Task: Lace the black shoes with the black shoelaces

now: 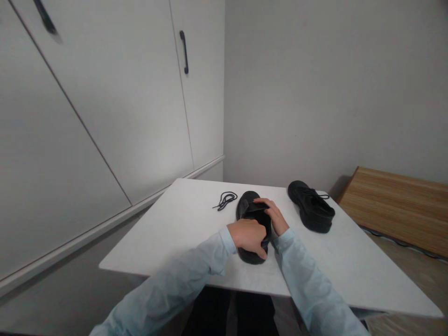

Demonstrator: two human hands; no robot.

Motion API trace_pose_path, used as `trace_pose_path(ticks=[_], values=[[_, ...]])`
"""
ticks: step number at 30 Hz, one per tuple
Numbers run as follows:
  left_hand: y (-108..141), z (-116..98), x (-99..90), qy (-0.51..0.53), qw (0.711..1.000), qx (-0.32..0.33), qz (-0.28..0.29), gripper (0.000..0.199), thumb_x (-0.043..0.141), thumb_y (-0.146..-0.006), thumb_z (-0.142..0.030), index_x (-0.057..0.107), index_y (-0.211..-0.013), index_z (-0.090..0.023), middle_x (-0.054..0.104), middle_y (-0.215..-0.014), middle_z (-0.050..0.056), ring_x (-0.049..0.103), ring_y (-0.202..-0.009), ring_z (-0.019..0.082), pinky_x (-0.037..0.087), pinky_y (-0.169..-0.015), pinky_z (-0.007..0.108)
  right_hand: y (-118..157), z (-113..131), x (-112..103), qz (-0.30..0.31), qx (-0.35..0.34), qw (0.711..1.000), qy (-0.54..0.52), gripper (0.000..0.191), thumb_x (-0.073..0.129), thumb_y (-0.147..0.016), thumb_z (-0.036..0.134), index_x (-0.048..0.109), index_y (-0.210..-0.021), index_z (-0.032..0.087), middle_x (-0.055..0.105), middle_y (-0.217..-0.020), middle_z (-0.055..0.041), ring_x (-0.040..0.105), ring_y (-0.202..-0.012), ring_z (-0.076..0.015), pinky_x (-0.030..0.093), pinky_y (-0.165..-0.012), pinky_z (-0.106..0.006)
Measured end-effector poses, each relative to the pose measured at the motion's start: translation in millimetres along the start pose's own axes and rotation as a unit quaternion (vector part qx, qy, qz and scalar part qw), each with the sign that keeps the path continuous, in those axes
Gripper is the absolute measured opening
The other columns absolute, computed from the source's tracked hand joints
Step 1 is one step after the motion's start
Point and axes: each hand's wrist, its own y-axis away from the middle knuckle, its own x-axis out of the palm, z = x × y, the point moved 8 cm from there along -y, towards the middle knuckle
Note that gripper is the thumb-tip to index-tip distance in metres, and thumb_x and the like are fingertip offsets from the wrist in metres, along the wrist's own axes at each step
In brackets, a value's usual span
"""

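A black shoe (251, 256) with no lace visible in it lies on the white table in front of me, toe pointing away. My left hand (248, 234) is closed on its rear opening from the left; the thumb shows near the heel, and the other fingertips are hidden inside. From the right, my right hand (275, 215) grips the shoe's upper, with fingers over the raised flap near the tongue. A loose black shoelace (227, 199) lies looped on the table just left of the toe.
A second black shoe (312, 207), with a lace in it, stands at the right on the white table (164, 224). White cabinet doors (140, 93) rise along the left, and a grey wall (315, 93) is behind. A wooden panel (399, 205) lies beyond the table's right edge.
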Motion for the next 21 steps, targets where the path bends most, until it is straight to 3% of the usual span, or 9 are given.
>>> trace_pose_path(ticks=[5, 9, 11, 14, 18, 21], values=[[4.8, -2.1, -7.7, 0.043, 0.998, 0.034, -0.027, 0.04, 0.064, -0.071, -0.047, 0.069, -0.071, -0.007, 0.066, -0.063, 0.011, 0.058, -0.055, 0.018, 0.036, -0.049, 0.026, -0.3, 0.1, -1.1, -0.001, 0.001, 1.0, 0.001, 0.038, 0.035, -0.076, 0.02, 0.059, -0.105, 0.022, 0.06, -0.113, -0.0039, 0.047, -0.109, -0.0232, 0.032, -0.099, -0.039], [24.1, 11.6, -40.1, 0.185, 0.973, 0.081, -0.111, 0.023, 0.071, -0.067, -0.036, 0.065, -0.072, -0.014, 0.063, -0.067, 0.002, 0.057, -0.062, 0.013, 0.038, -0.056, 0.021, 0.4, 1.8, -1.7, 0.0, 0.017, 1.0, 0.014, 0.036, 0.034, -0.077, 0.022, 0.059, -0.104, 0.021, 0.06, -0.111, -0.0041, 0.047, -0.108, -0.023, 0.032, -0.098, -0.039], [34.6, 37.2, -57.1, 0.25, 0.955, 0.041, -0.155, 0.016, 0.07, -0.067, -0.026, 0.063, -0.076, -0.015, 0.062, -0.065, -0.001, 0.057, -0.062, 0.011, 0.038, -0.057, 0.019, 0.3, 3.7, -1.7, 0.002, 0.017, 1.0, 0.021, 0.036, 0.034, -0.078, 0.023, 0.059, -0.104, 0.021, 0.06, -0.11, -0.0047, 0.047, -0.107, -0.0234, 0.033, -0.098, -0.039], [44.5, 81.0, -70.3, 0.258, 0.946, -0.028, -0.196, 0.014, 0.062, -0.073, -0.03, 0.063, -0.074, -0.016, 0.063, -0.062, -0.002, 0.055, -0.059, 0.011, 0.037, -0.057, 0.02, -0.2, 6.4, -1.9, 0.003, 0.015, 1.0, 0.026, 0.037, 0.034, -0.077, 0.021, 0.059, -0.104, 0.02, 0.059, -0.11, -0.0054, 0.047, -0.107, -0.0235, 0.033, -0.097, -0.039], [38.6, 139.3, -53.6, 0.218, 0.945, -0.128, -0.209, 0.022, 0.053, -0.078, -0.033, 0.065, -0.071, -0.016, 0.064, -0.059, 0.001, 0.056, -0.056, 0.013, 0.036, -0.057, 0.022, 0.0, 7.6, -2.5, 0.001, 0.015, 1.0, 0.022, 0.039, 0.034, -0.075, 0.018, 0.059, -0.105, 0.02, 0.059, -0.11, -0.005, 0.047, -0.107, -0.0232, 0.033, -0.097, -0.038], [32.7, 179.3, -27.9, 0.151, 0.928, -0.237, -0.243, 0.022, 0.052, -0.078, -0.032, 0.067, -0.072, -0.017, 0.065, -0.061, 0.004, 0.058, -0.06, 0.016, 0.037, -0.059, 0.023, 0.4, 7.4, -3.3, -0.002, 0.015, 1.0, 0.016, 0.039, 0.034, -0.074, 0.018, 0.059, -0.104, 0.021, 0.059, -0.11, -0.0049, 0.047, -0.106, -0.0234, 0.033, -0.097, -0.039]])
